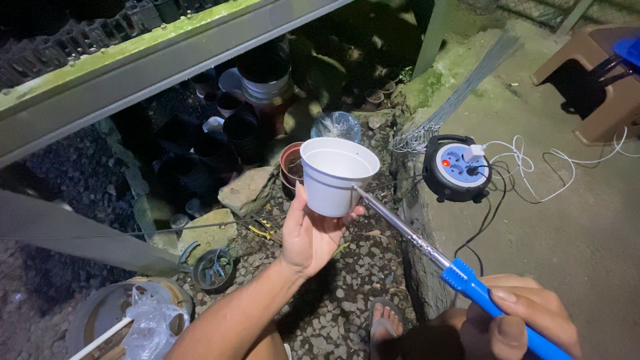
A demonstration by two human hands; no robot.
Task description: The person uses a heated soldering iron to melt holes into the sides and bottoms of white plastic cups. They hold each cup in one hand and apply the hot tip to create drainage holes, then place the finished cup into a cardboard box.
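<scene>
White pot (pixel 337 175) held up over the gravel (pixel 333 300), gripped from below by left hand (pixel 312 233). Right hand (pixel 523 320) clenched on blue-handled soldering iron (pixel 427 247), its tip touching the pot's side. Cord reel (pixel 457 167) sits at the concrete ledge's (pixel 547 233) edge.

The pot (pixel 337 175) you hold up in your left hand (pixel 310 233) is plain white inside and out, and everything else is placed from it. Touching its lower right side is a silvery metal rod with a bright blue handle (pixel 497 310), gripped in your right hand (pixel 523 320). Just behind the pot sits a terracotta-brown pot (pixel 290 167). To its right stands a black cable reel (pixel 457 168) with a pale blue face, a red light and white cords (pixel 527 163). Above it runs a grey beam (pixel 167 60) streaked with green.
</scene>
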